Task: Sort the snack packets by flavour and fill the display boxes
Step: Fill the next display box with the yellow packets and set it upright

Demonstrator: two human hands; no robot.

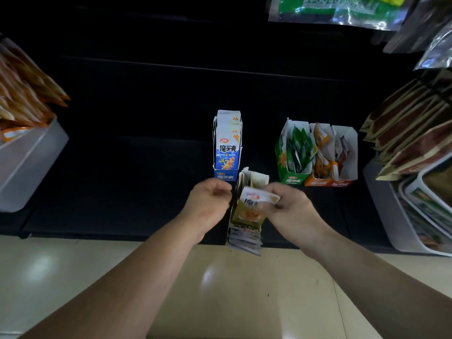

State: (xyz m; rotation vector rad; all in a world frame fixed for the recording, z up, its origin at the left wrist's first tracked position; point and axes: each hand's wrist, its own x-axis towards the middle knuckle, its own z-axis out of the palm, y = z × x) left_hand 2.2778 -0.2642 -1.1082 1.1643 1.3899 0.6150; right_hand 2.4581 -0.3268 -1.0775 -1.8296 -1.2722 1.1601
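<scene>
Pinching a blurred, white-topped snack packet (256, 197), the right hand (293, 211) holds it over the olive-yellow display box (247, 216) at the front edge of the dark shelf (122, 179), where similar packets stand in a row. The left hand (208, 204) curls against that box's left side; I cannot tell whether it grips the wall. This looks like the filling step for this flavour. Next, the packet needs slipping upright into the row while the box is steadied. Behind stands a blue display box (223, 177), packed full. To its right, a green box (291, 179), an orange box (318, 182) and a red box (342, 184) sit partly filled.
</scene>
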